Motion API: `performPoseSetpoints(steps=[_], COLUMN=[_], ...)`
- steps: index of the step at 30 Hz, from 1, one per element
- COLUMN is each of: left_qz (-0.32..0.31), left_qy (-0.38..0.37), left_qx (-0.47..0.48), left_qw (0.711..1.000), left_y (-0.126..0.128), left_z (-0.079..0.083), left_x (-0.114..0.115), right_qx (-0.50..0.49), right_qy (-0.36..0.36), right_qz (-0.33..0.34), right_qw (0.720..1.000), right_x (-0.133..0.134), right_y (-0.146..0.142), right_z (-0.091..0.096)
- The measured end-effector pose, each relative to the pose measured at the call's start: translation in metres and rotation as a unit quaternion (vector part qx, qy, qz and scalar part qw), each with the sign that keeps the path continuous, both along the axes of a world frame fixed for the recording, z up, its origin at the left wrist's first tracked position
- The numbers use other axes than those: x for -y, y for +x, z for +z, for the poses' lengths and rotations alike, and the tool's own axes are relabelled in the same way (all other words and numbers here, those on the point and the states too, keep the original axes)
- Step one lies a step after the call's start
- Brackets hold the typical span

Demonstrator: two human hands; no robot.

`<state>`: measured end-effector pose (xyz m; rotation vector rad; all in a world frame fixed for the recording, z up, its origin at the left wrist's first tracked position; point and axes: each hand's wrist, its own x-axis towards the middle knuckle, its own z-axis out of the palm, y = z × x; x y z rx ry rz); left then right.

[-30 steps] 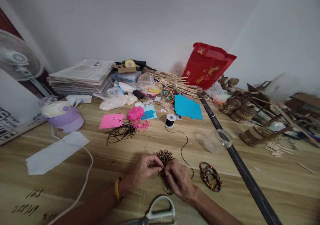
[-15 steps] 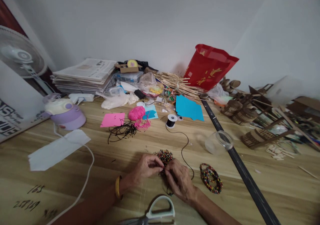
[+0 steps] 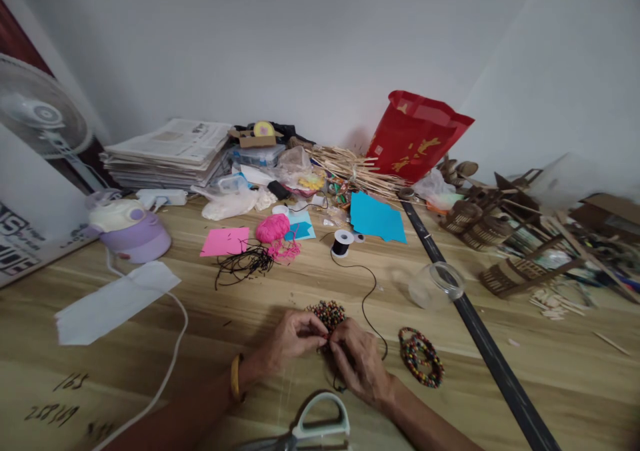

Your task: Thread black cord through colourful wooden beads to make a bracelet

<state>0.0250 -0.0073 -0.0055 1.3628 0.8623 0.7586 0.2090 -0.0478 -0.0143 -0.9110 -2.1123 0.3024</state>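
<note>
My left hand (image 3: 299, 334) pinches a small reddish bead at its fingertips, in front of a pile of multicoloured beads (image 3: 327, 312). Almost touching it, my right hand (image 3: 361, 357) is closed with thumb and fingers on the black cord (image 3: 370, 291). This cord curves over from a white-rimmed spool of black cord (image 3: 342, 243) and passes behind the right hand. A dark end of it shows below the palm. The fingers hide where cord and bead meet. Strung multicoloured beads (image 3: 421, 357) lie coiled to the right. Scissors with a pale handle (image 3: 323, 431) rest nearest me.
A clear jar (image 3: 425, 287) stands beside the black strip (image 3: 493, 351) across the table. Pink yarn (image 3: 273, 227), black cord pieces (image 3: 244, 264) and blue paper (image 3: 377, 217) lie farther back. A white cable (image 3: 175, 351) crosses the left side. Woven baskets (image 3: 507, 277) crowd the right.
The view has shifted very slightly. Both hands stay in place with their fingertips together, and nothing else has visibly moved.
</note>
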Motion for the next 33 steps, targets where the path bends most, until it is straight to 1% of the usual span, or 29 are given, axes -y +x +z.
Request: performPoseSetpoints(steps=[12, 19, 26, 30, 33], left_qz=[0.003, -0.014, -0.014, -0.003, -0.001], left_qy=[-0.023, 0.002, -0.032, -0.038, -0.039], left_qx=[0.002, 0.018, 0.023, 0.022, 0.019], left_qw=[1.0, 1.0, 0.999, 0.999, 0.999], left_y=[0.0, -0.001, -0.001, -0.001, -0.002], left_z=[-0.002, -0.005, 0.0, 0.003, 0.004], left_x=[-0.001, -0.004, -0.003, -0.002, -0.002], right_qx=[-0.008, -0.039, -0.065, -0.057, -0.051], right_qy=[-0.001, -0.022, -0.035, -0.034, -0.033], right_qz=[0.016, 0.032, 0.037, 0.046, 0.04], right_qw=[1.0, 0.998, 0.997, 0.997, 0.997], right_x=[-0.001, -0.003, -0.003, -0.003, -0.003], right_y=[0.001, 0.003, 0.002, 0.003, 0.003], right_z=[-0.002, -0.006, -0.01, -0.009, -0.009])
